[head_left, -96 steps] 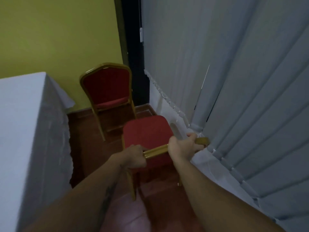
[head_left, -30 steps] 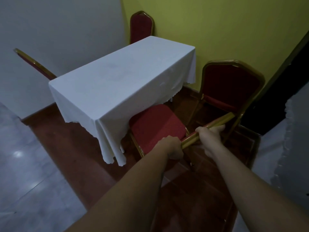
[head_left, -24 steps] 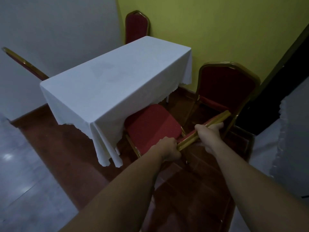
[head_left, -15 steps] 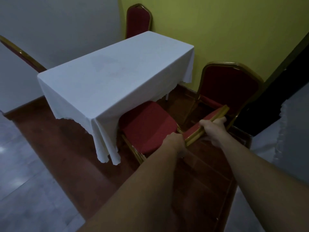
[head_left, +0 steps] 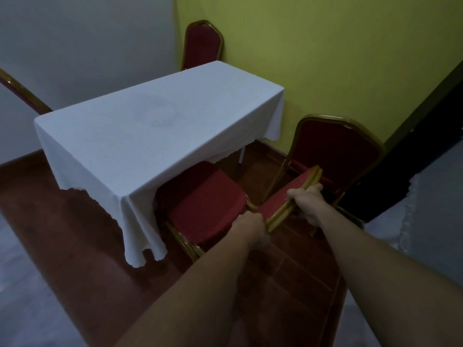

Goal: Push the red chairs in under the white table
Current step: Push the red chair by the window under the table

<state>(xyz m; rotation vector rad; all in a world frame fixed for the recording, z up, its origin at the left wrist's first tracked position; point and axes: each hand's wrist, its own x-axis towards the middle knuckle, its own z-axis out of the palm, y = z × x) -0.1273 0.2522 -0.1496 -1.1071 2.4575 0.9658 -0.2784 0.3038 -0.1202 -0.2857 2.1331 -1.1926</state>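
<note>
A red chair (head_left: 203, 204) with a gold frame stands at the near long side of the white table (head_left: 155, 126), the front of its seat under the hanging cloth. My left hand (head_left: 253, 227) grips the left end of its gold backrest rail. My right hand (head_left: 307, 202) grips the same rail further right. A second red chair (head_left: 335, 151) stands just behind, by the table's right end. A third red chair (head_left: 203, 43) sits at the far end of the table. A fourth chair's back (head_left: 22, 93) shows at the far left.
A yellow wall (head_left: 325, 58) runs behind the table and a grey wall (head_left: 87, 46) is on the left. A dark door frame (head_left: 413, 136) and pale curtain (head_left: 431, 216) are on the right. The floor (head_left: 62, 234) is reddish-brown tile.
I turned from the curtain side towards the table with the chair in both hands. Over the last second the seat has slid further under the tablecloth.
</note>
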